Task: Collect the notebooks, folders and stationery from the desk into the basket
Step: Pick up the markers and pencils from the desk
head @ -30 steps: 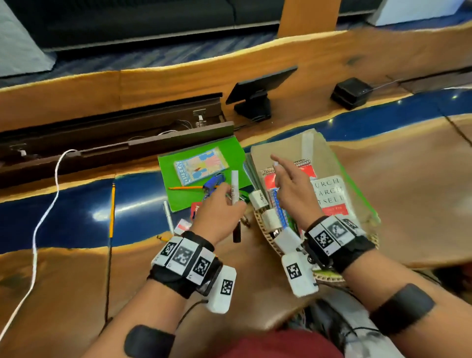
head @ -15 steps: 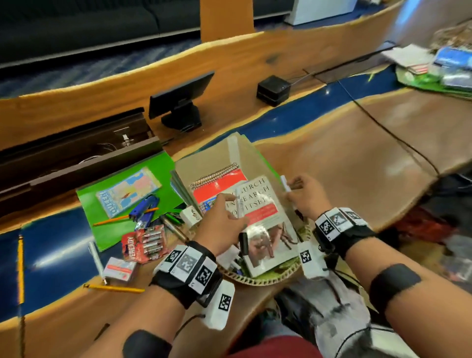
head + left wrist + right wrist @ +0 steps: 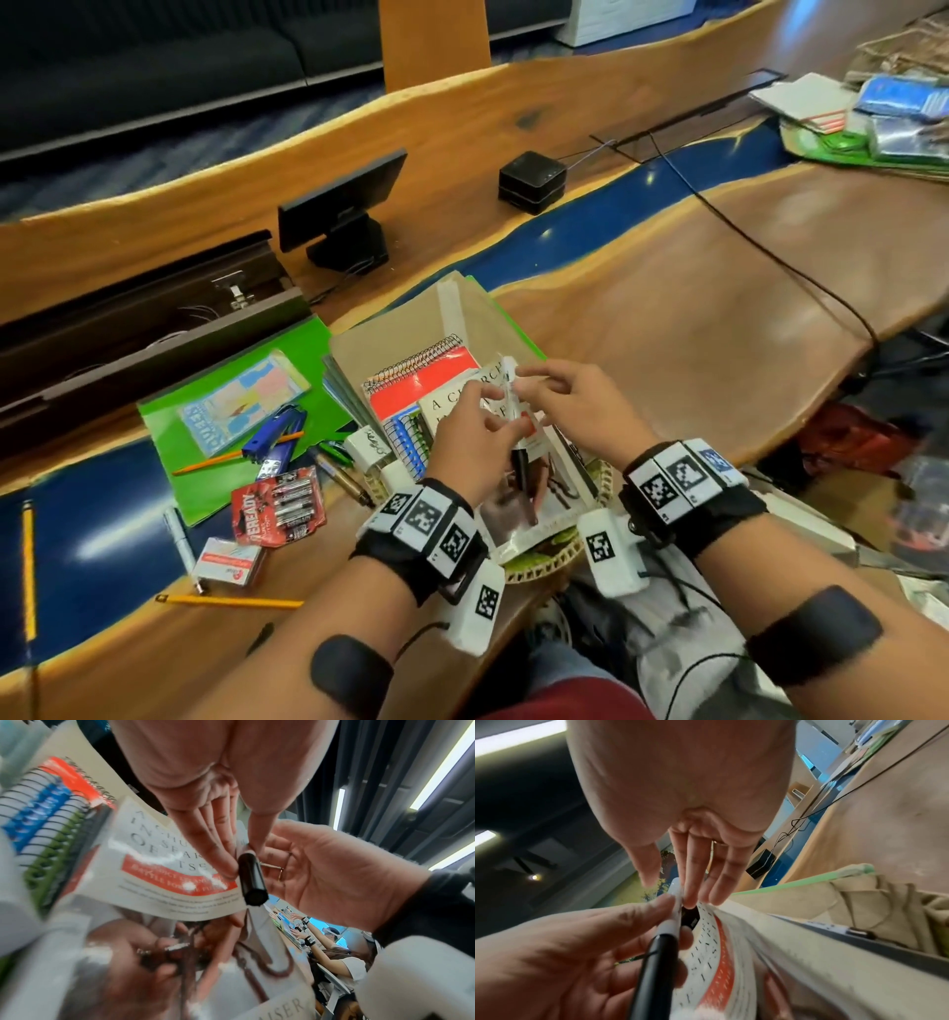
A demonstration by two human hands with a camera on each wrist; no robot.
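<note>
Wooden desk (image 3: 667, 329) with blue inlay, dark sofa (image 3: 154, 67), ceiling strip lights (image 3: 442, 766)

Shared office or meeting room

A long wooden desk (image 3: 667, 318) with blue resin inlay carries a small monitor (image 3: 341, 205), a black desktop box (image 3: 532, 180) with cable (image 3: 770, 252), and an open cable trough (image 3: 144, 308); a dark sofa (image 3: 154, 67) sits upper left.
</note>
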